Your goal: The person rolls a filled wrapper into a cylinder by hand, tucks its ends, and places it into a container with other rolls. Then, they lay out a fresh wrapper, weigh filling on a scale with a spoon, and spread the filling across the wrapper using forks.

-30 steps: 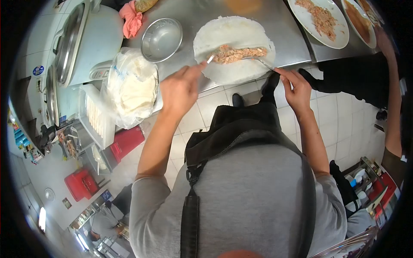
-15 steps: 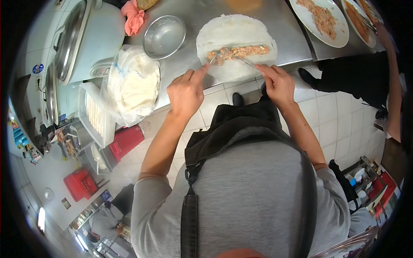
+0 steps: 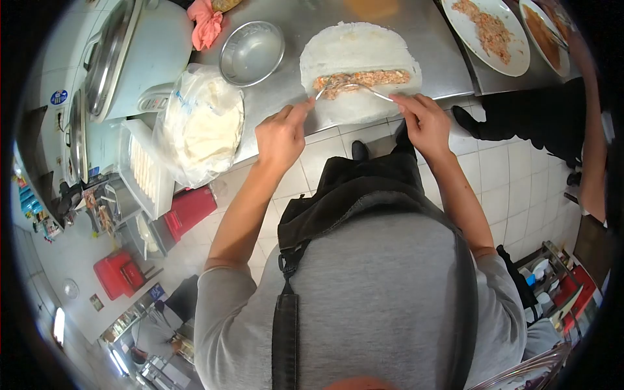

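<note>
A round white wrapper sheet (image 3: 357, 49) lies over the front edge of the steel counter, with a strip of orange-pink minced filling (image 3: 380, 78) across its middle. My left hand (image 3: 281, 136) is closed on a thin metal utensil (image 3: 320, 93) whose tip meets the filling's left part. From the other side, my right hand (image 3: 426, 125) grips a metal spoon (image 3: 377, 93) that reaches into the same part of the filling. Both hands stay just in front of the sheet's near edge.
Left of the sheet are a metal bowl (image 3: 251, 54) and a plastic bag of white sheets (image 3: 207, 127). A tray of white rolls (image 3: 146, 170) stands farther left. Plates of filling (image 3: 455, 26) and sauce (image 3: 543, 39) lie at right, near a co-worker's arm (image 3: 593, 136).
My right hand has moved left and slightly down with the spoon, closer to my left hand. The filling's left part has been shifted about. The co-worker's arm has moved slightly.
</note>
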### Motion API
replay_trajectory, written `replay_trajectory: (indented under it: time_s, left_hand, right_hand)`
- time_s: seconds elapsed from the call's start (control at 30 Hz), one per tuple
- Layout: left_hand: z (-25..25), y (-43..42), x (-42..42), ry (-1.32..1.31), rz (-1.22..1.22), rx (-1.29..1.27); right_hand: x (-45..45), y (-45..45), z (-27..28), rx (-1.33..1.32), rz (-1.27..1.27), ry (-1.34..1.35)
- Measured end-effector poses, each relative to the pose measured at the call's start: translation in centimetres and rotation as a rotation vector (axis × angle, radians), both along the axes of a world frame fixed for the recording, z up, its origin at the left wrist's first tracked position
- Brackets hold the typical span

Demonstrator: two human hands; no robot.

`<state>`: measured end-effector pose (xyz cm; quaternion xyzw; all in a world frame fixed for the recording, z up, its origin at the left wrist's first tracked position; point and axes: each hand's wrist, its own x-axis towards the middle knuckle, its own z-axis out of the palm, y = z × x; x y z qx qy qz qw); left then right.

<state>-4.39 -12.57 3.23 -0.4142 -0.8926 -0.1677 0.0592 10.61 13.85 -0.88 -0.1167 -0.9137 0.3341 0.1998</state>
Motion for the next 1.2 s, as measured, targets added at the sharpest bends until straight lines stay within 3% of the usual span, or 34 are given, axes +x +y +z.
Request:
replay_trajectory:
  time_s: [0.17, 0.27, 0.4, 0.5, 0.57, 0.7, 0.8, 0.87, 1.03, 1.1, 1.2]
  left_hand:
    - [2.5, 0.6, 0.3, -0.053, 0.014, 0.08]
    - [-1.1, 0.5, 0.3, 0.012, -0.038, 0.014]
    - [1.5, 0.5, 0.1, 0.025, -0.064, 0.05]
    - [2.1, 1.4, 0.5, -0.131, -0.004, 0.095]
    - [0.0, 1.6, 0.5, -0.105, -0.061, -0.014]
    - [1.3, 1.2, -0.2, -0.03, -0.102, 0.008]
    - [1.4, 2.6, 0.1, -0.168, -0.048, 0.138]
    - [-1.6, 3.7, 0.3, -0.095, -0.089, 0.06]
    - [2.0, 4.6, 0.0, -0.103, -0.131, -0.091]
    - [2.2, 4.9, 0.1, -0.087, -0.114, 0.11]
    - [-1.6, 5.4, 0.5, -0.146, -0.13, 0.098]
  right_hand:
    - [0.0, 0.6, -0.7, -0.096, -0.018, 0.03]
    - [-0.3, 0.5, -0.2, -0.063, -0.03, -0.077]
    - [0.3, 0.7, 0.2, -0.07, -0.039, -0.053]
    - [0.6, 0.9, -0.1, -0.208, -0.002, -0.063]
    - [0.4, 1.0, -0.5, -0.011, -0.015, -0.038]
    - [1.3, 1.4, -0.7, -0.021, -0.041, -0.037]
    - [1.1, 1.2, -0.4, -0.193, -0.008, -0.01]
    - [1.2, 1.2, -0.7, -0.075, -0.078, -0.087]
    - [2.9, 3.0, -0.9, -0.029, -0.103, -0.013]
    - [3.2, 3.5, -0.8, -0.036, -0.109, -0.042]
    - [3.9, 3.6, -1.2, -0.049, -0.153, -0.123]
